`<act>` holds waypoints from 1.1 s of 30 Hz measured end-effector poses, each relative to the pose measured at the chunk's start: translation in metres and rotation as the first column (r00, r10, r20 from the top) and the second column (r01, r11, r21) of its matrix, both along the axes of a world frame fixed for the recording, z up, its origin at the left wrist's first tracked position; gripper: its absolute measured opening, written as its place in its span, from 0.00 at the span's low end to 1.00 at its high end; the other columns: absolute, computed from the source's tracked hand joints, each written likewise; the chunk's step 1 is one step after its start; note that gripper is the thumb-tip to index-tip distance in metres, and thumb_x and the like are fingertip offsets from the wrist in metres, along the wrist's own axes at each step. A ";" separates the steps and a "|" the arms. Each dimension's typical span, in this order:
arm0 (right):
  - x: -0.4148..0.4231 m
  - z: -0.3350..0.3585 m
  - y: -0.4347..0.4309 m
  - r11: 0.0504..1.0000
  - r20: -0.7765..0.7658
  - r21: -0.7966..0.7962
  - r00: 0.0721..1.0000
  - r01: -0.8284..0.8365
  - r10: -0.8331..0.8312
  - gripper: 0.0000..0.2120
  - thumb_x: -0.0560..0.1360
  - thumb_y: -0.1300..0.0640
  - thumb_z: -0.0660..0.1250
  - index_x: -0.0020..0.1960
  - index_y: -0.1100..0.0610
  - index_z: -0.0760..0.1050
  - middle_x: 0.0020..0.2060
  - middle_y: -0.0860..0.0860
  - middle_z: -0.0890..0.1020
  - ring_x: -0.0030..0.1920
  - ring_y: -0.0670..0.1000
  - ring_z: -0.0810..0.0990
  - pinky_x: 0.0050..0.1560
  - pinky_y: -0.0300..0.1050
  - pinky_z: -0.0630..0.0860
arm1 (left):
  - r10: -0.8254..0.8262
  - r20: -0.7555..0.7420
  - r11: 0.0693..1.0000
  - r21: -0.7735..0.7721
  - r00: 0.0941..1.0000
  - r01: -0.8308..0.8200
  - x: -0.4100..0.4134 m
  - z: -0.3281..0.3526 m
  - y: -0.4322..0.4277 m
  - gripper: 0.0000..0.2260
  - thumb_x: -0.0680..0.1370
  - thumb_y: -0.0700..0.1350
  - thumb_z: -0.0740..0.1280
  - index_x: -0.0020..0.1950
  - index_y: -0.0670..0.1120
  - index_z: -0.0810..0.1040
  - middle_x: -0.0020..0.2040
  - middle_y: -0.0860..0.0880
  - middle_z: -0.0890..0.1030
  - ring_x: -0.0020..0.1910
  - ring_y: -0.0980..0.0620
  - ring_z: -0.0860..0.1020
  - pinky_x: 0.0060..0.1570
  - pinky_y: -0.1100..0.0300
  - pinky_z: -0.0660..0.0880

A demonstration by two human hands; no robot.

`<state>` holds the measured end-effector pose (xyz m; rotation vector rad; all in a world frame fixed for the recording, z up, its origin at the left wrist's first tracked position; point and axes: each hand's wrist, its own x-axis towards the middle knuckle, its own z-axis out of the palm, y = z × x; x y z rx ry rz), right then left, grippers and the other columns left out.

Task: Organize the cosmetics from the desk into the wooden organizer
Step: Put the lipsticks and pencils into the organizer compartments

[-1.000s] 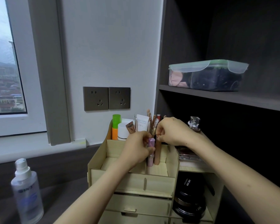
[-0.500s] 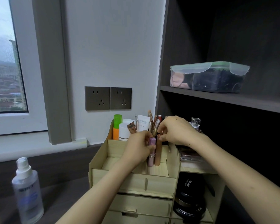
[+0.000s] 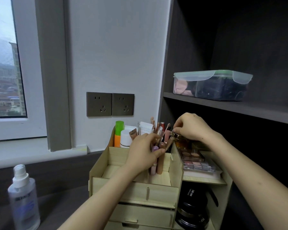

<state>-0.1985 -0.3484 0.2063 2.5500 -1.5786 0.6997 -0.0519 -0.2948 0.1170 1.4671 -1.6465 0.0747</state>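
Note:
The pale wooden organizer (image 3: 133,190) stands on the desk with drawers below and open compartments on top. My left hand (image 3: 144,151) is closed around a lilac-capped tube (image 3: 154,163) that stands upright in a top compartment, beside a pink tube (image 3: 161,163). My right hand (image 3: 190,127) pinches the top of an amber perfume bottle (image 3: 180,141) on the organizer's right side shelf. Behind stand an orange-and-green bottle (image 3: 118,135), a white jar (image 3: 125,139), a white tube and several brushes.
Eyeshadow palettes (image 3: 194,161) lie on the organizer's right shelf, with black round jars (image 3: 194,206) below. A clear spray bottle (image 3: 24,199) stands on the desk at left. A lidded plastic box (image 3: 211,85) sits on the dark shelf above. Wall sockets (image 3: 110,104) are behind.
My right hand has moved right from the tubes to the perfume bottle's top. The left hand stays on the lilac-capped tube. The view has shifted slightly.

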 end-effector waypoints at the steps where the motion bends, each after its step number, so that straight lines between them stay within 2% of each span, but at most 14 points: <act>1: 0.002 0.000 -0.001 1.000 0.009 0.011 1.000 -0.015 0.014 0.09 0.75 0.51 0.67 0.49 0.54 0.83 0.49 0.50 0.83 0.50 0.51 0.80 0.49 0.45 0.76 | 0.005 -0.015 1.000 -0.012 1.000 -0.005 0.000 0.000 0.000 0.19 0.70 0.51 0.71 0.59 0.50 0.76 0.53 0.51 0.80 0.53 0.51 0.74 0.52 0.59 0.70; 5: 0.012 0.000 -0.008 0.998 -0.051 0.060 0.999 -0.012 0.015 0.15 0.70 0.41 0.69 0.41 0.54 0.83 0.39 0.49 0.83 0.45 0.51 0.80 0.44 0.46 0.77 | 0.012 -0.022 1.000 -0.019 1.000 -0.012 0.001 -0.001 -0.002 0.14 0.71 0.50 0.70 0.56 0.50 0.78 0.52 0.51 0.81 0.51 0.51 0.75 0.50 0.60 0.69; 8: 0.021 -0.003 -0.016 0.999 -0.123 0.028 0.992 0.023 -0.020 0.17 0.67 0.42 0.71 0.39 0.56 0.83 0.41 0.51 0.84 0.46 0.53 0.81 0.44 0.46 0.78 | 0.007 -0.017 0.999 -0.034 1.000 -0.008 0.000 0.000 -0.003 0.14 0.71 0.50 0.70 0.56 0.50 0.78 0.51 0.51 0.81 0.51 0.51 0.75 0.51 0.59 0.70; 10: 0.025 -0.004 -0.018 1.000 -0.113 0.003 0.993 0.026 -0.026 0.15 0.68 0.45 0.71 0.40 0.57 0.82 0.42 0.53 0.84 0.46 0.55 0.81 0.43 0.46 0.77 | 0.006 -0.012 0.999 -0.038 1.000 -0.007 0.001 0.001 -0.003 0.15 0.71 0.50 0.70 0.57 0.51 0.78 0.52 0.51 0.81 0.52 0.51 0.74 0.51 0.60 0.69; 12: 0.024 0.001 -0.014 0.999 -0.022 -0.021 0.999 0.027 -0.028 0.13 0.70 0.48 0.69 0.40 0.59 0.82 0.41 0.54 0.85 0.44 0.55 0.82 0.42 0.46 0.77 | -0.001 -0.015 0.999 -0.034 1.000 0.000 0.001 0.000 -0.003 0.15 0.71 0.50 0.70 0.57 0.51 0.78 0.52 0.51 0.81 0.52 0.51 0.74 0.51 0.60 0.69; 15: 0.012 0.019 0.004 0.981 0.258 -0.193 0.964 -0.009 0.059 0.12 0.74 0.53 0.65 0.40 0.61 0.80 0.38 0.53 0.83 0.37 0.50 0.79 0.37 0.42 0.75 | -0.014 -0.010 0.999 -0.032 1.000 0.014 0.002 -0.001 -0.003 0.15 0.72 0.50 0.70 0.57 0.51 0.78 0.51 0.50 0.81 0.52 0.50 0.75 0.49 0.60 0.68; 17: 0.002 0.030 0.024 0.956 0.456 -0.287 0.870 -0.059 0.191 0.08 0.75 0.55 0.64 0.40 0.58 0.77 0.36 0.52 0.82 0.33 0.46 0.76 0.33 0.38 0.71 | -0.016 -0.004 0.999 -0.028 1.000 0.015 0.002 -0.001 -0.004 0.14 0.72 0.50 0.69 0.57 0.52 0.78 0.50 0.50 0.80 0.52 0.51 0.74 0.48 0.61 0.67; 19: -0.008 0.036 0.035 0.949 0.561 -0.282 0.778 -0.143 0.283 0.07 0.73 0.56 0.65 0.40 0.58 0.77 0.36 0.54 0.83 0.36 0.53 0.80 0.38 0.47 0.78 | -0.019 0.002 1.000 -0.015 1.000 0.019 0.002 -0.001 -0.004 0.13 0.72 0.49 0.69 0.57 0.53 0.79 0.50 0.49 0.80 0.52 0.51 0.74 0.48 0.61 0.67; 21: -0.013 0.035 0.039 0.962 0.537 -0.181 0.799 -0.203 0.269 0.06 0.72 0.57 0.67 0.38 0.57 0.78 0.36 0.56 0.84 0.40 0.58 0.82 0.43 0.53 0.80 | -0.022 0.001 1.000 -0.007 1.000 0.022 0.002 -0.002 -0.005 0.12 0.73 0.48 0.69 0.56 0.53 0.79 0.49 0.49 0.81 0.52 0.50 0.75 0.48 0.61 0.67; 24: -0.012 0.021 0.038 0.978 0.397 -0.048 0.894 -0.205 0.207 0.05 0.72 0.57 0.68 0.38 0.57 0.79 0.34 0.54 0.84 0.40 0.56 0.83 0.38 0.47 0.77 | -0.010 0.003 1.000 -0.001 1.000 0.010 0.001 -0.003 -0.004 0.13 0.73 0.48 0.69 0.58 0.53 0.79 0.50 0.49 0.80 0.53 0.51 0.75 0.49 0.61 0.67; 28: -0.011 0.013 0.034 0.981 0.356 -0.055 0.914 -0.188 0.195 0.04 0.72 0.56 0.68 0.39 0.55 0.78 0.35 0.53 0.83 0.40 0.54 0.82 0.43 0.50 0.78 | 0.002 -0.003 1.000 0.016 1.000 -0.002 0.002 -0.004 -0.003 0.15 0.72 0.49 0.69 0.59 0.52 0.78 0.51 0.50 0.80 0.53 0.50 0.75 0.49 0.61 0.67; 33: -0.009 0.015 0.034 0.975 0.352 -0.067 0.909 -0.212 0.221 0.04 0.73 0.57 0.68 0.40 0.56 0.79 0.34 0.54 0.84 0.39 0.53 0.83 0.45 0.51 0.80 | 0.018 -0.039 1.000 0.010 0.999 -0.017 0.003 -0.005 -0.004 0.17 0.70 0.49 0.72 0.58 0.51 0.78 0.51 0.51 0.81 0.51 0.51 0.76 0.50 0.59 0.70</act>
